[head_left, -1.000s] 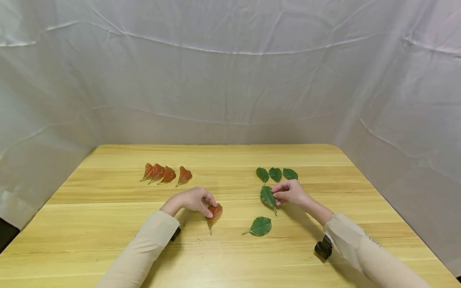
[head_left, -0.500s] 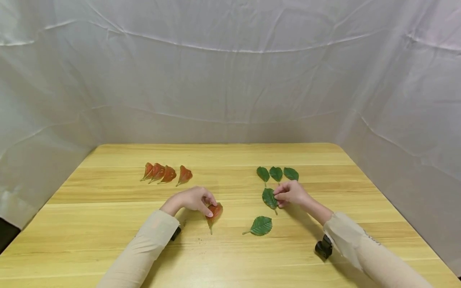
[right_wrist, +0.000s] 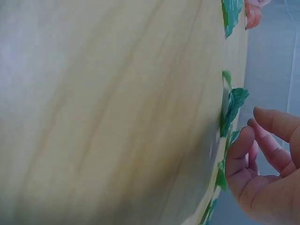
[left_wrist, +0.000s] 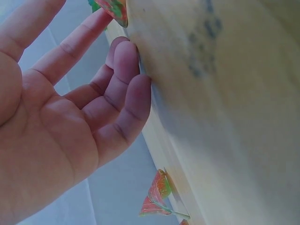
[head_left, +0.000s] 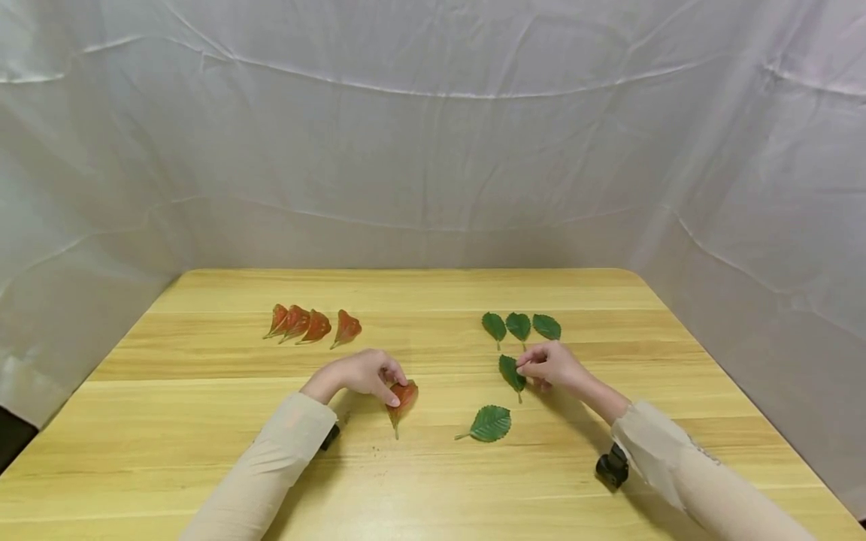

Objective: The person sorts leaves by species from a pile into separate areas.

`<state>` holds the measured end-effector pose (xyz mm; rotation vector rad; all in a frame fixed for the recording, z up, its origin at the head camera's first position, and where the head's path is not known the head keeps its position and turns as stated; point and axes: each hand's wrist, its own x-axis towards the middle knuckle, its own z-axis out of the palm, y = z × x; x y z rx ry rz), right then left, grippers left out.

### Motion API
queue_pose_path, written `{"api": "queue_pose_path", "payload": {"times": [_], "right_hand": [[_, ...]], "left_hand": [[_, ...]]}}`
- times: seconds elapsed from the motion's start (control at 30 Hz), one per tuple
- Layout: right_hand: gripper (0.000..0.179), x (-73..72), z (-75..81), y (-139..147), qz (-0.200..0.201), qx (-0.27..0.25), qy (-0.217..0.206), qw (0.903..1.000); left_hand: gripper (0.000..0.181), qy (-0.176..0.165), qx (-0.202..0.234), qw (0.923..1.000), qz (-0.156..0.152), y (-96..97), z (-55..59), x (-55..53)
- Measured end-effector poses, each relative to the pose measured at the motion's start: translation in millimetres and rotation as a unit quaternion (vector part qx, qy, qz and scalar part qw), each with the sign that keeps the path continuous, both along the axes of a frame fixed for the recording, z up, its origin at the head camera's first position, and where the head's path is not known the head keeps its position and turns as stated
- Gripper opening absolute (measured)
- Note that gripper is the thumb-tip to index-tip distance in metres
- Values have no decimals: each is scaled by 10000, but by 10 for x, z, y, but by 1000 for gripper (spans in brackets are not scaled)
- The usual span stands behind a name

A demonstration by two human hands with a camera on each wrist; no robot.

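My left hand pinches a red leaf near its broad end, stalk toward me. In the left wrist view, that leaf meets a fingertip at the top edge, and the other fingers curl loosely by the tabletop. My right hand has thumb and fingers at the right edge of a green leaf. This leaf stands tilted, its edge partly covered by the fingertips in the head view. From the right wrist the tilted leaf appears right beside the fingertips; their exact contact is hard to see.
Several red leaves lie at the back left of the wooden table, some overlapping. Three green leaves form a row at the back right. Another green leaf lies nearer me, between the hands. Pale fabric hangs behind.
The green leaf at my right hand has shifted slightly right and tilted, now looking narrower. My right hand has moved slightly right. My left hand and its red leaf have stayed put.
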<state>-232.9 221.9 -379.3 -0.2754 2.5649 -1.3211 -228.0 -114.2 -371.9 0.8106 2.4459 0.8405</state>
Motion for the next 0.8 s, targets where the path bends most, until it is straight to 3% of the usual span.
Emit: {"api": "queue_pose_path", "payload": {"times": [0.33, 0.53, 0.8], "right_hand": [[12, 67, 33, -93, -2, -34, 258, 9997], [12, 139, 36, -132, 356, -257, 463, 9980], [13, 268, 40, -205, 853, -569, 101, 9947]], "left_hand": [[26, 2, -11, 10000, -34, 8, 8, 7], [26, -11, -29, 10000, -36, 6, 3, 0], [27, -53, -3, 10000, -12, 11, 16, 13]]}}
